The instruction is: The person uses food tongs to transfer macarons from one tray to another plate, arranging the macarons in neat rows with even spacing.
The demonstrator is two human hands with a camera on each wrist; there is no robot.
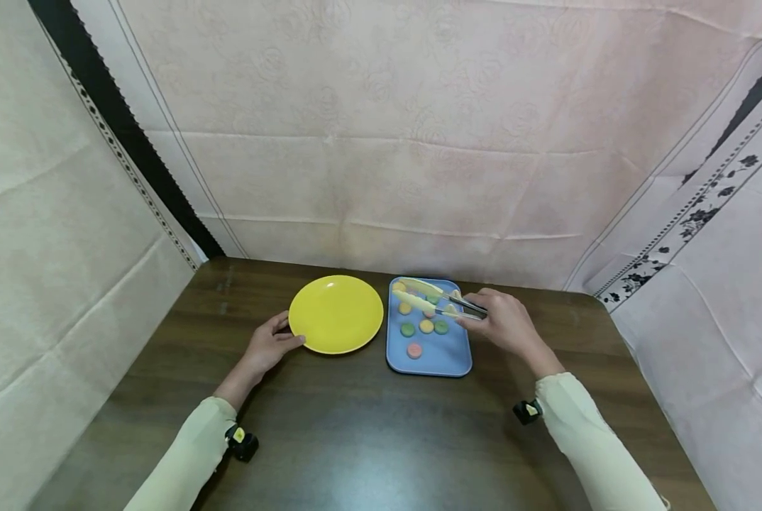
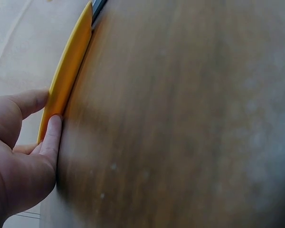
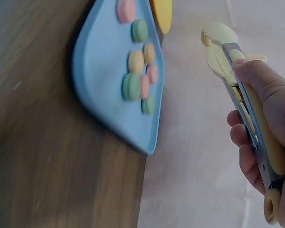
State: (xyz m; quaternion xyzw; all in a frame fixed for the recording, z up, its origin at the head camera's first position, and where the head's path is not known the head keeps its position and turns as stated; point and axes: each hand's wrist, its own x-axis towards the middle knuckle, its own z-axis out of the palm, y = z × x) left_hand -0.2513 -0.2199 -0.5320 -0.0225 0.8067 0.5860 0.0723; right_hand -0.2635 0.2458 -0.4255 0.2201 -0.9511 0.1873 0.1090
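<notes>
My left hand point(image 1: 271, 345) holds the near left rim of a round yellow plate point(image 1: 336, 314), thumb and fingers on its edge. In the left wrist view the plate point(image 2: 69, 71) shows edge-on. My right hand point(image 1: 501, 323) grips metal tongs with cream tips point(image 1: 422, 287), above a blue tray point(image 1: 441, 360). Several pink, green and yellow macarons lie on it, among them a pink macaron point(image 1: 414, 350) and a green macaron point(image 3: 131, 86). In the right wrist view a small tan patch shows by the tongs' tips point(image 3: 219, 33); I cannot tell whether they hold a macaron.
Plate and tray stand side by side near the back of a dark wooden table point(image 1: 355, 440). Pale cloth point(image 1: 381, 142) hangs behind the table and at both sides. Each wrist wears a small black camera point(image 1: 243, 446).
</notes>
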